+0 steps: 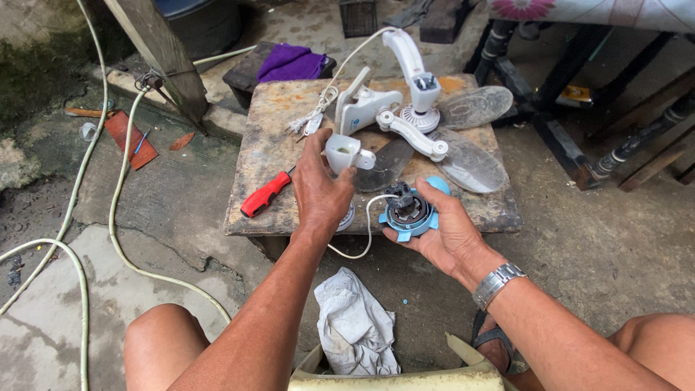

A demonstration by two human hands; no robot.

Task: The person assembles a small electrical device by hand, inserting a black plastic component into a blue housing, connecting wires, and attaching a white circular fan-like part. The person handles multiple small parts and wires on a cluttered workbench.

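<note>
Nearest the person, a crumpled white cloth (355,326) is lying on the floor. Above it, the right hand (449,228) is cupping a round blue plastic motor housing (410,212) at the near edge of the worn wooden bench (268,137), its grip closed under the rim. The left hand (318,188), just beside it, is pinching a white plastic cup-shaped cover (344,152). A white wire (365,224) is looping between them. A red-handled screwdriver (266,193) is lying leftward; clear fan blades (470,163) are occupying the far side.

Head camera looks steeply down (close) at the wooden board (275,137).
</note>
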